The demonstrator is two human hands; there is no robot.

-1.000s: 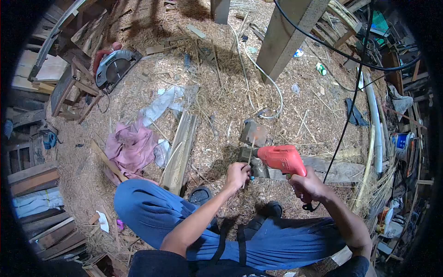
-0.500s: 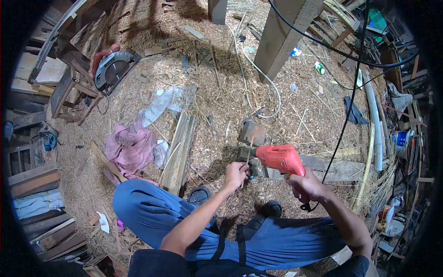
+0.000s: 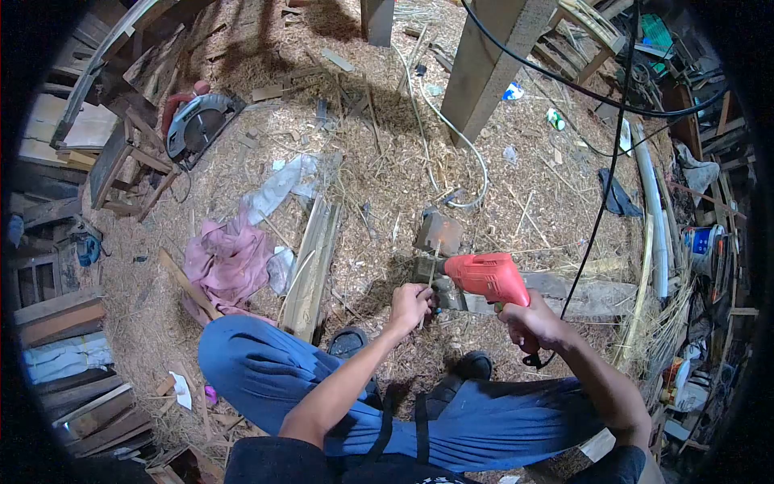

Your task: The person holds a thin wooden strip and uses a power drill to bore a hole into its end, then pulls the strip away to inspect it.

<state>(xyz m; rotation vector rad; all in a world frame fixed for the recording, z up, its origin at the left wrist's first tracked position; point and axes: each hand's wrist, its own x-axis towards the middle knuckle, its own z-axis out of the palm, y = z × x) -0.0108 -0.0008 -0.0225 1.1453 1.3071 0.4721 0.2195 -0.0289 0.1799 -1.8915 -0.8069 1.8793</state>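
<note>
One thin stick (image 3: 435, 266), half hidden behind left hand (image 3: 411, 304)

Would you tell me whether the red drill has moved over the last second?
No. The red drill keeps its place beside the rusty block; only the view shifts slightly.

1 drill (image 3: 488, 277), 1 circ. saw (image 3: 196, 121), 2 hands (image 3: 411, 303).

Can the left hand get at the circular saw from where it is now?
Probably not. The left hand is closed on a thin stick at the red drill, while the circular saw lies far off beyond the pink cloth.
</note>
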